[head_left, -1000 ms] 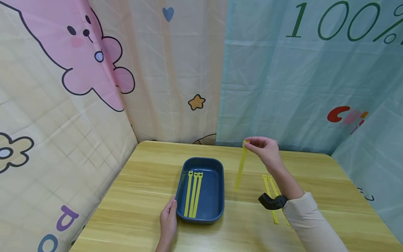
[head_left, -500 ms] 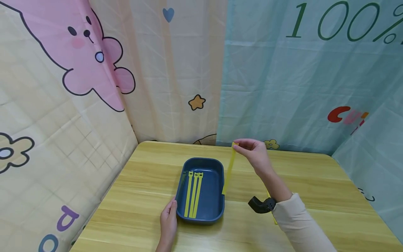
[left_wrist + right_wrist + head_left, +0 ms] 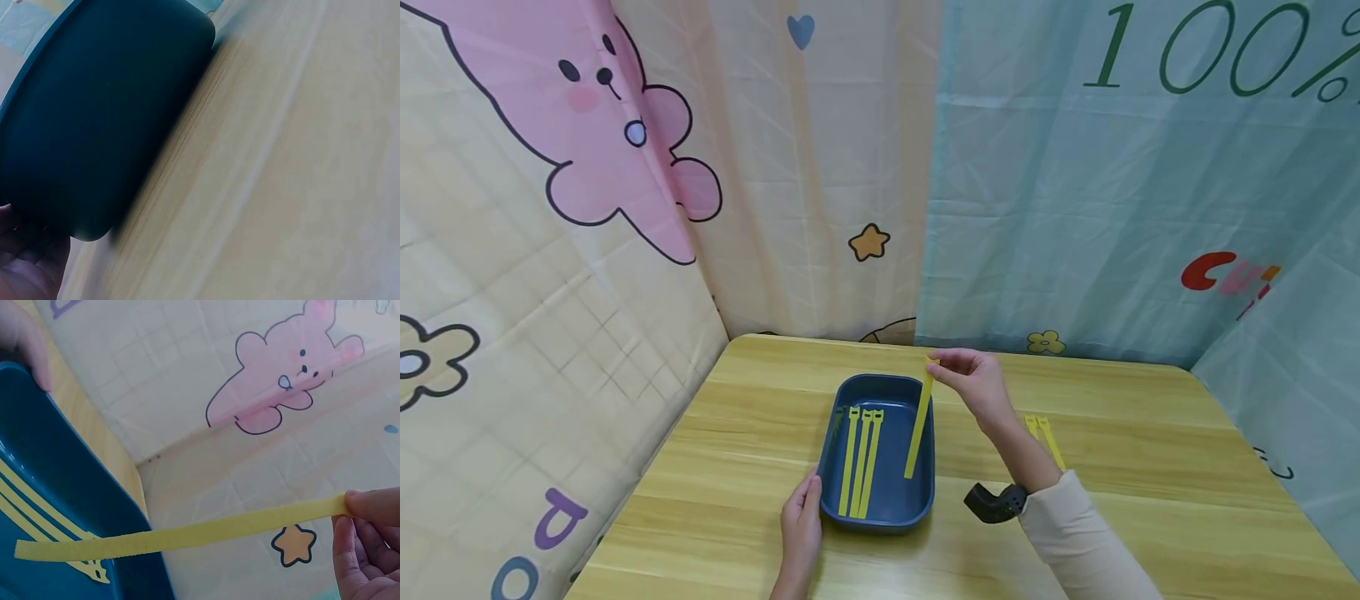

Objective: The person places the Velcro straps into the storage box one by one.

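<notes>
A yellow hook-and-loop cable tie [image 3: 919,425] hangs from my right hand [image 3: 973,385], its upper end pinched between thumb and fingers. In the head view its lower end overlaps the right part of a dark blue tray [image 3: 891,510]; the right wrist view shows the tie stretched out flat and unfolded. Several matching ties [image 3: 847,467] lie side by side along the tray's left part, slotted heads at the far end. At the tray's near left corner, my left hand [image 3: 801,521] grips the wall, thumb by the rim; its other fingers are partly hidden.
Two more yellow ties [image 3: 1049,442] lie on the wooden table [image 3: 737,433] to the right, partly covered by my right forearm. A black camera [image 3: 995,503] sits on that wrist. Printed curtains [image 3: 820,167] stand behind the table's back edge.
My right hand has moved left and slightly down, carrying the tie from the table's right side to over the tray. The left hand and tray have stayed put.
</notes>
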{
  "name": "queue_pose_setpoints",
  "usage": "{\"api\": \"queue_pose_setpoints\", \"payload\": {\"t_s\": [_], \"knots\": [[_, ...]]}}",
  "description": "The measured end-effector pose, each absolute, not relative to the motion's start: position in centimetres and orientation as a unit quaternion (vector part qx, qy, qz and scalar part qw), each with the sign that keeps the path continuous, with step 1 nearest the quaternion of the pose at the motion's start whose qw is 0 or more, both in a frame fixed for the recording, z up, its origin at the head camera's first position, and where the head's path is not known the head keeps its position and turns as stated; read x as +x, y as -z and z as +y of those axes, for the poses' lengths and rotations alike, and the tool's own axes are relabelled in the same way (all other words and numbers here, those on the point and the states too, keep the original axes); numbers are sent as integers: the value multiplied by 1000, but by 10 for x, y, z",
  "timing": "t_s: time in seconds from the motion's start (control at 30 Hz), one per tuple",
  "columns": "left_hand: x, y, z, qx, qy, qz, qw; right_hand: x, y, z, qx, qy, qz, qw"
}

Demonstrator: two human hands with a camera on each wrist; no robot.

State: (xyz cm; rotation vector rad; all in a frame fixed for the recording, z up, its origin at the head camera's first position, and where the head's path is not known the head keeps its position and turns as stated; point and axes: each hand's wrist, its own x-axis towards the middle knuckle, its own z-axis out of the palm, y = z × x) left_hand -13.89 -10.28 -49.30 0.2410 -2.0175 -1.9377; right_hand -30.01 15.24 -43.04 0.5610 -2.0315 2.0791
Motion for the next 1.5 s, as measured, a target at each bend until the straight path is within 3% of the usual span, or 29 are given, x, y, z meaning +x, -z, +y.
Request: {"api": "queue_pose_setpoints", "payload": {"t_s": [0.07, 0.2, 0.3, 0.47, 0.97, 1.5], "knots": [[-139, 493, -103, 85, 678, -711, 166, -308, 447, 150, 165, -695, -695, 82], [-139, 492, -104, 88, 675, -714, 163, -291, 444, 137, 148, -707, -689, 64], [-138, 491, -104, 89, 676, -714, 160, -249, 399, 118, 113, -714, -689, 50], [-138, 490, -104, 87, 677, -713, 159, -215, 364, 101, 61, -725, -686, 19], [-139, 493, -104, 90, 677, -712, 163, -210, 386, 92, 52, -723, -688, -24], [-140, 494, -103, 83, 679, -711, 162, -230, 405, 88, 14, -680, -733, -10]]}}
